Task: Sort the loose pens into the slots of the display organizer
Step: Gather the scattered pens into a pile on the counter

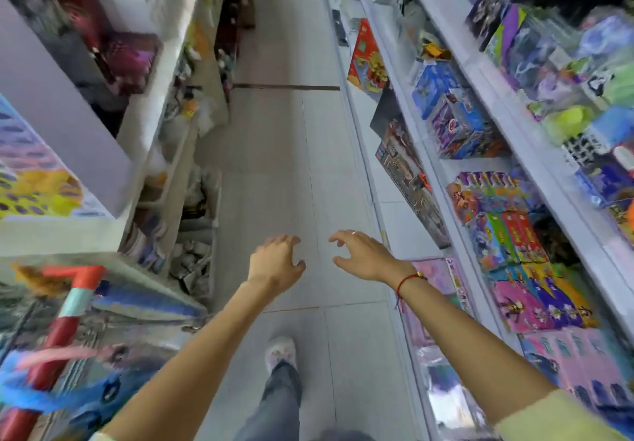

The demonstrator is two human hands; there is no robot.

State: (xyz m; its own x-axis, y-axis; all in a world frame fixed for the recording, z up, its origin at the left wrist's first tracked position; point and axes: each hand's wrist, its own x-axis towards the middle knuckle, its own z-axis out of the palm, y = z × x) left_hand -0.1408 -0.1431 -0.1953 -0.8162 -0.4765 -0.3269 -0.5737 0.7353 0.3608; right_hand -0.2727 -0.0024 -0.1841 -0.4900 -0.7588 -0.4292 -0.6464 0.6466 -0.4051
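Observation:
I see no pens and no display organizer in this blurred view of a shop aisle. My left hand point(276, 262) and my right hand point(360, 253) are stretched out in front of me over the tiled floor, a short gap between them. Both hold nothing, their fingers loosely curled. A red string bracelet circles my right wrist.
White shelves point(494, 104) packed with colourful toy boxes run along the right. Shelving point(164, 73) with more goods and a red-and-teal tube point(75, 303) stand on the left. The grey tiled floor point(291, 152) runs ahead between them. My shoe point(279, 351) is on the floor below.

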